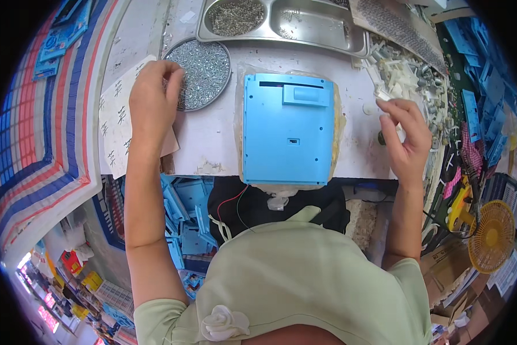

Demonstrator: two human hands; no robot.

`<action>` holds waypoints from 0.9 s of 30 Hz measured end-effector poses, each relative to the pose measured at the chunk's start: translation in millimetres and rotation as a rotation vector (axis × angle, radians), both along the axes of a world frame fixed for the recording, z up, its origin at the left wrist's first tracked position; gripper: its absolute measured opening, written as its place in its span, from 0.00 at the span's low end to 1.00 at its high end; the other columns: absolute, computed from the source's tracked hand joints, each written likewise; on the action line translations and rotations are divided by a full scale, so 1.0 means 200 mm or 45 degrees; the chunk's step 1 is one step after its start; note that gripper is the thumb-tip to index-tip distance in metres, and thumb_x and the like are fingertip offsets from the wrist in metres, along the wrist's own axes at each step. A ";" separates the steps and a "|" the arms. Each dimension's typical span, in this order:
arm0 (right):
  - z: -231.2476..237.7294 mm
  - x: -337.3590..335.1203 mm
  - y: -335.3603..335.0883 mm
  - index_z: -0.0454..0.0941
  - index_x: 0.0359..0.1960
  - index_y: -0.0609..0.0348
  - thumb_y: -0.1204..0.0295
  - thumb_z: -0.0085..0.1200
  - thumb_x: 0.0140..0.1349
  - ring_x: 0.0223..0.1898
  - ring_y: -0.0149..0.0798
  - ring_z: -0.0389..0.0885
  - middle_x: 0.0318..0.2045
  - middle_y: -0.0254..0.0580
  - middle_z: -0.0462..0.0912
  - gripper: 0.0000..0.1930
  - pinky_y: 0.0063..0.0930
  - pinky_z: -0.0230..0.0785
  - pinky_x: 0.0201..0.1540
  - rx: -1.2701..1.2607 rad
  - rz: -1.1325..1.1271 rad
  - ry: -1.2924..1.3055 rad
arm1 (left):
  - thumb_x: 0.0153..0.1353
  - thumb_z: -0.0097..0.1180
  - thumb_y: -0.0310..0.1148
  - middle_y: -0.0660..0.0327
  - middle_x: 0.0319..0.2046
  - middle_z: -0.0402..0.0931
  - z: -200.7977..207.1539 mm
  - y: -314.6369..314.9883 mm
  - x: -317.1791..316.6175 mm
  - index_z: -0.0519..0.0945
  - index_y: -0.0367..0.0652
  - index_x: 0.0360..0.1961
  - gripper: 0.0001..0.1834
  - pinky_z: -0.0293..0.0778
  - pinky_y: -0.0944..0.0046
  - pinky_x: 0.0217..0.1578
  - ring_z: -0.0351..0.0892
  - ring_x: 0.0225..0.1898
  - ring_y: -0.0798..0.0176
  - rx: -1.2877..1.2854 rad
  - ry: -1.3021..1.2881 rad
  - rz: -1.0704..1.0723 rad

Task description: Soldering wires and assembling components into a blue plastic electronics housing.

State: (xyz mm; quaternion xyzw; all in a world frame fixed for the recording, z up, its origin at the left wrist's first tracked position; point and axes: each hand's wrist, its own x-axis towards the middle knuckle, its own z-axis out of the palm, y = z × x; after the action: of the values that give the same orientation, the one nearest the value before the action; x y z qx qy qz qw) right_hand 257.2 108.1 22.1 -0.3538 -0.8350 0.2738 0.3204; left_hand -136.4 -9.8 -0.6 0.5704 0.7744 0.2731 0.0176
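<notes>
My left hand (154,96) is at the left rim of a round metal dish (228,72) filled with small silvery screws (200,66). Its fingers are bent together over the dish; whatever they pinch is too small to make out. In front of me lies a flat light-blue plastic casing (275,138) with a slot along its far edge, a raised block beside it and several small holes. To the right of the casing, my right hand (409,138) hovers with curled fingers near loose white plastic parts (399,80). Thumb and forefinger are close together, and I cannot see clearly what is between them.
Beneath the casing is a plastic-wrapped pad (340,115). A steel compartment tray (293,39) with small metal parts stands at the back. Handwritten cardboard (114,123) lies at left. More blue casings (186,201) are stacked below the table; a yellow fan (491,236) stands at right.
</notes>
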 end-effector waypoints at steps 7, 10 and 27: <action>-0.05 0.06 -0.14 0.87 0.44 0.61 0.82 0.61 0.59 0.37 0.32 0.79 0.40 0.42 0.83 0.12 0.22 0.71 0.35 -0.108 -0.047 0.064 | 0.62 0.61 0.28 0.57 0.36 0.80 0.04 0.04 0.13 0.82 0.38 0.39 0.06 0.74 0.60 0.42 0.80 0.39 0.56 0.158 -0.045 -0.084; -0.03 0.03 -0.16 0.87 0.43 0.61 0.83 0.62 0.57 0.37 0.34 0.80 0.39 0.42 0.82 0.12 0.24 0.72 0.38 -0.127 -0.026 0.092 | 0.57 0.64 0.25 0.60 0.36 0.80 0.10 -0.02 0.46 0.82 0.42 0.37 0.07 0.72 0.60 0.44 0.80 0.40 0.57 0.245 -0.299 -0.600; -0.01 -0.03 -0.14 0.87 0.40 0.61 0.84 0.62 0.55 0.38 0.38 0.81 0.36 0.43 0.83 0.11 0.28 0.72 0.40 -0.098 0.043 0.119 | 0.50 0.71 0.26 0.65 0.33 0.77 0.09 -0.12 0.75 0.83 0.47 0.33 0.10 0.64 0.58 0.41 0.74 0.36 0.59 0.137 -0.250 -0.833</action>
State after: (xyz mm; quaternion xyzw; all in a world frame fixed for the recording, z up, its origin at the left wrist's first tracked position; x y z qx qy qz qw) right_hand 251.6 79.1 20.1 -0.3384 -0.8139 0.3273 0.3405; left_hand 14.5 -33.8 17.9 0.7595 0.5296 0.3471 0.1486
